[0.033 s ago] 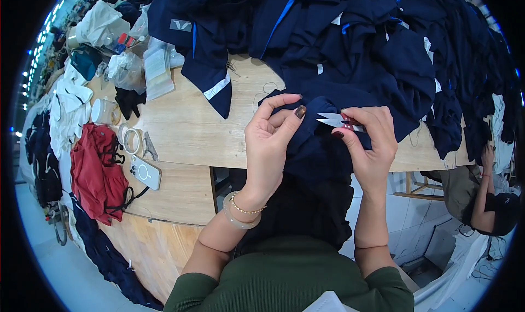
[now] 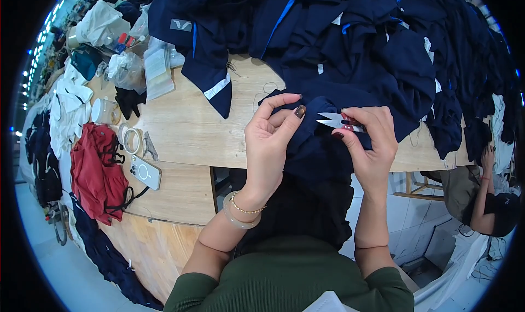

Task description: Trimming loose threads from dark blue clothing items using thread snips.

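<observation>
Over the dark navy garment pile, my right hand (image 2: 367, 140) grips a pair of thread snips (image 2: 331, 120) between thumb and fingers. Their silver blades point left and stand slightly apart, with a bit of red at the grip. My left hand (image 2: 268, 129) is raised to the left of the blades, palm inward. Its index finger and thumb curve with a gap between their tips, and no held thing shows there. Beneath and between both hands lies navy cloth (image 2: 322, 148), which hangs over the table edge toward my lap.
Navy garments (image 2: 339, 49) with blue trim and white tags cover the far side of the wooden table (image 2: 191, 131). To the left lie a red cloth bag (image 2: 98, 170), a phone (image 2: 145, 172), tape rolls (image 2: 132, 141) and plastic bags (image 2: 127, 71). Another person (image 2: 495, 211) sits at the right.
</observation>
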Demonstrator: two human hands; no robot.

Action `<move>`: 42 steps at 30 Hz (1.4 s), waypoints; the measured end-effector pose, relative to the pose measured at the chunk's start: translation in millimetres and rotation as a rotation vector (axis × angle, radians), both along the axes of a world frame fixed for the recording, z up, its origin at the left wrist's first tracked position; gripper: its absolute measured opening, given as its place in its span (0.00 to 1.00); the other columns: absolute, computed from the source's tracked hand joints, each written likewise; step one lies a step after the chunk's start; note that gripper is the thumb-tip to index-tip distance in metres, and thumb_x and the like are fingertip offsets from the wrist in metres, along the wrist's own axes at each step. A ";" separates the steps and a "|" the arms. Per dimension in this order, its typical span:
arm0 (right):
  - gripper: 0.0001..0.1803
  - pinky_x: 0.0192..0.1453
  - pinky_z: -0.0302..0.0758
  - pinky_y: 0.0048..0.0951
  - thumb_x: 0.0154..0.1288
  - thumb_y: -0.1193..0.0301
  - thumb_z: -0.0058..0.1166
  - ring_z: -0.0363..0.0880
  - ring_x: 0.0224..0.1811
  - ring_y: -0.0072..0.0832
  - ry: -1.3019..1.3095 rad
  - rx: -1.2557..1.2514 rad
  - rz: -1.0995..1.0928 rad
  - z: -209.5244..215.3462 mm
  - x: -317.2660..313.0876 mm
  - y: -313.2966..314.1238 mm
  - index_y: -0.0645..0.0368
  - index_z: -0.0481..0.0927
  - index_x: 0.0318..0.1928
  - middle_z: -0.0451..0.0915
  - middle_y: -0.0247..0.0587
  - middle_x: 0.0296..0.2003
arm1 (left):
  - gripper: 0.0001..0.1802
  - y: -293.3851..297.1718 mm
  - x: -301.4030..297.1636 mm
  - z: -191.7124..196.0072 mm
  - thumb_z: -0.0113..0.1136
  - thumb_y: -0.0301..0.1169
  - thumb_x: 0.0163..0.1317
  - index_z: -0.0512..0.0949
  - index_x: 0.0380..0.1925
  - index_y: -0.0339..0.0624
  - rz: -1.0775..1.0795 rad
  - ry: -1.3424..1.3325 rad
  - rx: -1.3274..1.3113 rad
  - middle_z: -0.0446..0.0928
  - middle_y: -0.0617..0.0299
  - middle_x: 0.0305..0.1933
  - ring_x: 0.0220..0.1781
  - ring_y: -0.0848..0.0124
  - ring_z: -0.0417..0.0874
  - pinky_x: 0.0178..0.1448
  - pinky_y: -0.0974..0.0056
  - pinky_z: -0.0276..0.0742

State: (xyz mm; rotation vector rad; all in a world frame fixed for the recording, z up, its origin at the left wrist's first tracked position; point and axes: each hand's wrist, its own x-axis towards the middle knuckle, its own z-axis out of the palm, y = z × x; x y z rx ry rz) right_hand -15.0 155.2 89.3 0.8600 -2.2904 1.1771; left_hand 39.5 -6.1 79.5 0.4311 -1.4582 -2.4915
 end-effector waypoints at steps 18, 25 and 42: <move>0.14 0.36 0.61 0.28 0.45 0.69 0.68 0.69 0.31 0.29 -0.026 0.018 0.036 2.0 -3.6 -6.7 0.58 0.81 0.33 0.77 0.32 0.26 | 0.13 -0.2 -1.8 -2.1 0.56 0.23 0.63 0.74 0.48 0.34 0.001 -0.008 -0.044 0.79 0.68 0.31 0.28 0.91 0.67 0.26 0.84 0.53; 0.12 0.36 0.61 0.27 0.46 0.69 0.68 0.69 0.30 0.28 -0.009 -0.002 0.016 1.1 -7.8 -0.8 0.58 0.81 0.32 0.78 0.32 0.27 | 0.12 -2.2 -1.3 -3.6 0.56 0.23 0.63 0.75 0.47 0.34 0.007 -0.008 -0.099 0.80 0.66 0.33 0.28 0.91 0.68 0.25 0.83 0.53; 0.10 0.33 0.61 0.14 0.61 0.69 0.61 0.64 0.28 0.13 -0.703 -0.253 -0.320 -44.6 -11.0 97.8 0.61 0.74 0.31 0.69 0.26 0.24 | 0.14 -53.7 -6.2 -19.1 0.48 0.20 0.66 0.75 0.50 0.32 -0.016 -0.025 0.193 0.77 0.62 0.47 0.46 0.79 0.77 0.54 0.75 0.73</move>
